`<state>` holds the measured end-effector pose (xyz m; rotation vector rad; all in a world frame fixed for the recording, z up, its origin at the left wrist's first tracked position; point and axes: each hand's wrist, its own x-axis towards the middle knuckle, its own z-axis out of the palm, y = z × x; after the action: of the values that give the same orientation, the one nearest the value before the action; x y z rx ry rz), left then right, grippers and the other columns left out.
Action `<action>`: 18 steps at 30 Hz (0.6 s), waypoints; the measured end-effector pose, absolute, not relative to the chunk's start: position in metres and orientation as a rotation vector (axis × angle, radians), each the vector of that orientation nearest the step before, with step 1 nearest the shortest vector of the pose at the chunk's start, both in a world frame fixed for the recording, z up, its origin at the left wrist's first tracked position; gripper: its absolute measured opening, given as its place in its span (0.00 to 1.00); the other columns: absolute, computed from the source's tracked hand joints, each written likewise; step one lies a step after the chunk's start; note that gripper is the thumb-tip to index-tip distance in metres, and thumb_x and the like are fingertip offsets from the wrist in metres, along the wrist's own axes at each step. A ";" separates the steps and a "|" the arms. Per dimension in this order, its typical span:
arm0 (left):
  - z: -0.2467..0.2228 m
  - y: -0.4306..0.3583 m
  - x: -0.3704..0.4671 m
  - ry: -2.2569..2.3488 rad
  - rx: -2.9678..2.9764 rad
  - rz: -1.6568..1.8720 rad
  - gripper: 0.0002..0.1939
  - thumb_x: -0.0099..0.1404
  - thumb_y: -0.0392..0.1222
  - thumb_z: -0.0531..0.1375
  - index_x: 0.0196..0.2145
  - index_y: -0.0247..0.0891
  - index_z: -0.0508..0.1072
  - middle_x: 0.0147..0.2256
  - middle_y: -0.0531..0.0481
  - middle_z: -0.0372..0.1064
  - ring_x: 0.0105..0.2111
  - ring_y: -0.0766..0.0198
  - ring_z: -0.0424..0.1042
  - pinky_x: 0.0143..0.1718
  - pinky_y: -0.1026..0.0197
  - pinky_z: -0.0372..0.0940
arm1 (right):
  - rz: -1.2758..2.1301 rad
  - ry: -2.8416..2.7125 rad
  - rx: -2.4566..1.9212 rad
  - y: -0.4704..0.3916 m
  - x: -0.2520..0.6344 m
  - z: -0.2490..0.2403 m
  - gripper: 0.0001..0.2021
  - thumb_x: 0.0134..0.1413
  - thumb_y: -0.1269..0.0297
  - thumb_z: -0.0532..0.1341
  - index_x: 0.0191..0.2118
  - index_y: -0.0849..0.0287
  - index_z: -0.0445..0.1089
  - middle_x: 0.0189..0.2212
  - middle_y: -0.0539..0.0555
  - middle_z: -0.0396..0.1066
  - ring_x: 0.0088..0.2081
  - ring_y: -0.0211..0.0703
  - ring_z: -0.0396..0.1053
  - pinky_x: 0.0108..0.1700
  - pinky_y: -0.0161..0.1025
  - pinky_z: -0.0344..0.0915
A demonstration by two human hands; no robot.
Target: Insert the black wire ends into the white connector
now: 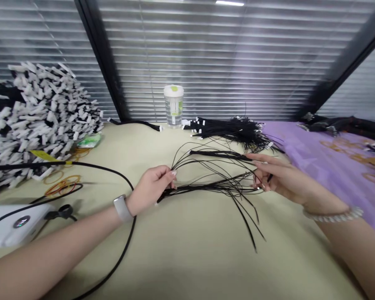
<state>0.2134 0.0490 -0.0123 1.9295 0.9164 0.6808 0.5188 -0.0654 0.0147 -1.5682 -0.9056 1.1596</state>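
Note:
My left hand (pixel 154 183), with a grey band at the wrist, is closed with thumb and fingers pinching thin black wires. From it a loose bundle of black wires (pixel 206 187) stretches to the right, some strands arching up and several ends splaying down onto the table. My right hand (pixel 276 177), wearing a beaded bracelet, has its fingers curled around the right part of these wires. Beneath its outstretched index finger lies a darker sleeved strand (pixel 218 154). The exact grip of the right fingertips is partly hidden.
A big pile of white-ended cables (pixel 46 108) rises at left, near rubber bands (pixel 64 185) and a white device (pixel 15 225). A thick black cable (pixel 129 237) loops across the table (pixel 187 258). Behind stand a lidded cup (pixel 174 106) and a wire bundle (pixel 231 129); purple sheeting (pixel 312 154) lies right.

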 end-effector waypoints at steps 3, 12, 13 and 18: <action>-0.010 0.051 0.212 0.916 1.867 0.668 0.17 0.62 0.49 0.53 0.23 0.34 0.64 0.21 0.53 0.65 0.21 0.70 0.64 0.24 0.67 0.59 | 1.101 -0.920 -1.552 -0.066 0.517 0.018 0.27 0.50 0.62 0.61 0.57 0.57 0.58 0.20 0.48 0.64 0.18 0.34 0.61 0.32 0.38 0.70; -0.007 0.053 0.207 0.812 1.809 0.630 0.20 0.64 0.53 0.50 0.23 0.35 0.60 0.20 0.53 0.62 0.22 0.71 0.64 0.26 0.67 0.61 | 0.943 -0.952 -1.488 -0.064 0.513 0.018 0.22 0.51 0.60 0.61 0.52 0.59 0.62 0.20 0.50 0.66 0.18 0.33 0.58 0.33 0.38 0.69; -0.006 0.052 0.207 0.815 1.810 0.607 0.19 0.65 0.53 0.50 0.23 0.35 0.59 0.20 0.53 0.62 0.22 0.70 0.64 0.25 0.67 0.61 | 0.914 -0.959 -1.484 -0.064 0.513 0.017 0.22 0.50 0.60 0.62 0.51 0.59 0.62 0.22 0.51 0.67 0.18 0.32 0.58 0.33 0.39 0.69; 0.003 0.046 0.208 0.841 1.924 0.486 0.14 0.62 0.50 0.54 0.27 0.36 0.59 0.20 0.56 0.60 0.18 0.70 0.63 0.18 0.68 0.57 | 0.671 -1.032 -1.428 -0.067 0.501 0.016 0.24 0.53 0.56 0.61 0.55 0.54 0.59 0.22 0.49 0.65 0.24 0.36 0.64 0.33 0.40 0.69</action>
<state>0.2085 0.0463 0.0029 1.9242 0.8410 0.4858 0.5009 -0.0669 0.0157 -1.4279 -1.0317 0.6706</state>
